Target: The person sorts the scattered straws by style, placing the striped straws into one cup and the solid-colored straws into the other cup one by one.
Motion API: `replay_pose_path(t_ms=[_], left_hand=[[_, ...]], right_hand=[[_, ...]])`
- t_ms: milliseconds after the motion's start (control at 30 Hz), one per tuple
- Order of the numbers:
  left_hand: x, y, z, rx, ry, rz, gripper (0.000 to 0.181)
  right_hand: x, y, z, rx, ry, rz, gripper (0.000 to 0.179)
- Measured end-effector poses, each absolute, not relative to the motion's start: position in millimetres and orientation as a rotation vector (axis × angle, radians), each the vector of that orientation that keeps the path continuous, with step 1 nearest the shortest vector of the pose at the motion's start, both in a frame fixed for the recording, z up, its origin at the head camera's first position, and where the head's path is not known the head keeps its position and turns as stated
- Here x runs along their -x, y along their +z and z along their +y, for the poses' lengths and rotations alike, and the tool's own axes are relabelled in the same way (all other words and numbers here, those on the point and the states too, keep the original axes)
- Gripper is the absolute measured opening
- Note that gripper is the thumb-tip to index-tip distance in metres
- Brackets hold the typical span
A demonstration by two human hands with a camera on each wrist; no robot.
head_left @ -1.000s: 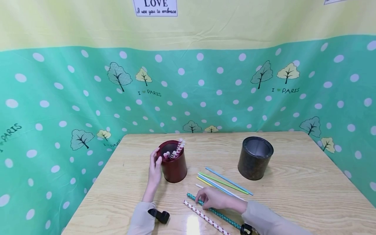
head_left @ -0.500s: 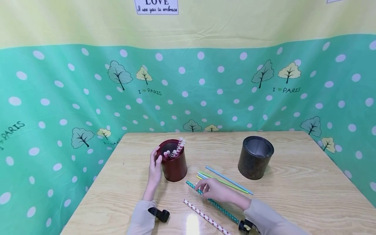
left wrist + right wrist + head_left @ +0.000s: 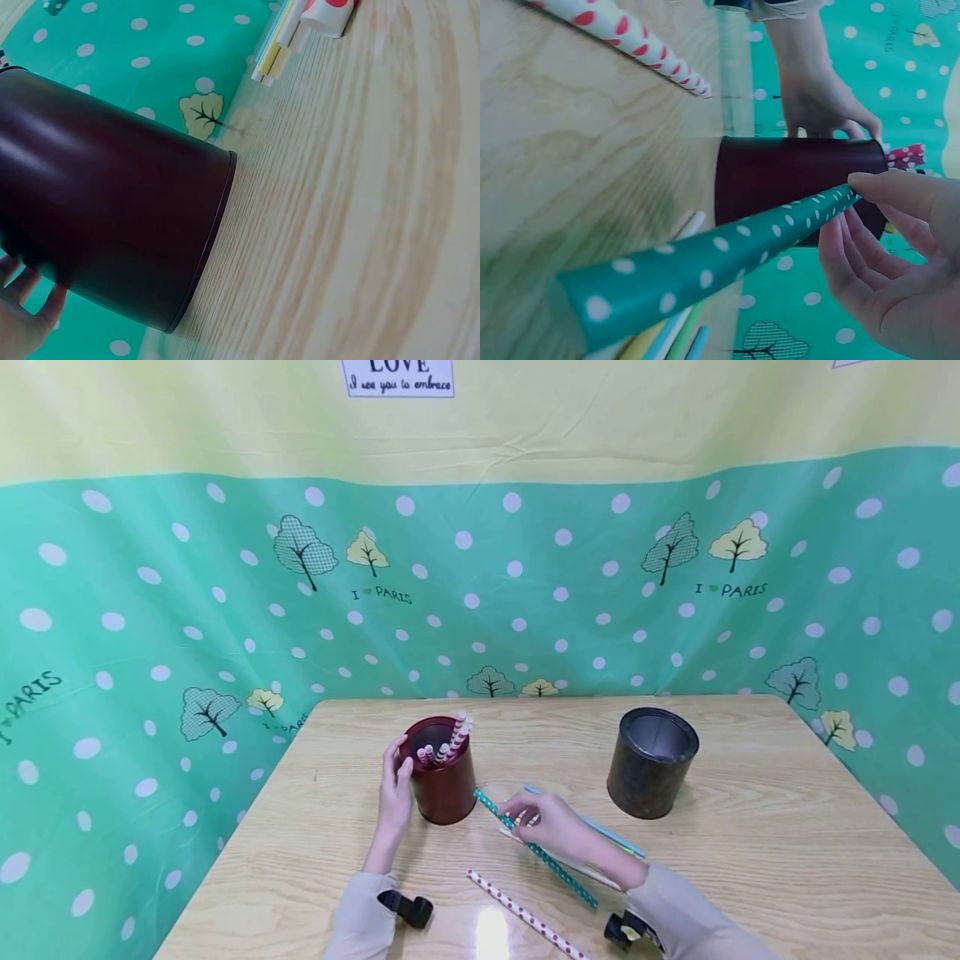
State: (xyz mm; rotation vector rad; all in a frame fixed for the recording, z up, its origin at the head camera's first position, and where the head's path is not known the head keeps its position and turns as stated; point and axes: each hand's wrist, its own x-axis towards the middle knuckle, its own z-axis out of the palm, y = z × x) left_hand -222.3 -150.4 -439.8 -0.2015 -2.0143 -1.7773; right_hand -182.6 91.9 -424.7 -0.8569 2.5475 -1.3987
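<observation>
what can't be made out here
Head view: lower ends of standing straws, hidden inside the red can.
Head view: parts of thin straws, covered by the right hand.
Left wrist view: part of the left hand, past the left edge.
Left wrist view: most of the red-dotted straw, past the top edge.

Pale wood-grain tabletop (image 3: 750, 843) beneath the grip, white-dotted green cloth backdrop (image 3: 442, 681) beyond, pale-yellow cloth band (image 3: 615, 427) above, white glare patch (image 3: 492, 933) nearside.
</observation>
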Motion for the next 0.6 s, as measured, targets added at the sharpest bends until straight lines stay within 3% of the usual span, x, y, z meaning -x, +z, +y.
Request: replay_pose_path(t_ms=[600], left_hand=[[222,-439,-151,0.178,-1.786,-2.030,0.039]], right_hand=[[183,-383,89,0.646,-1.758,2.612,0.030]])
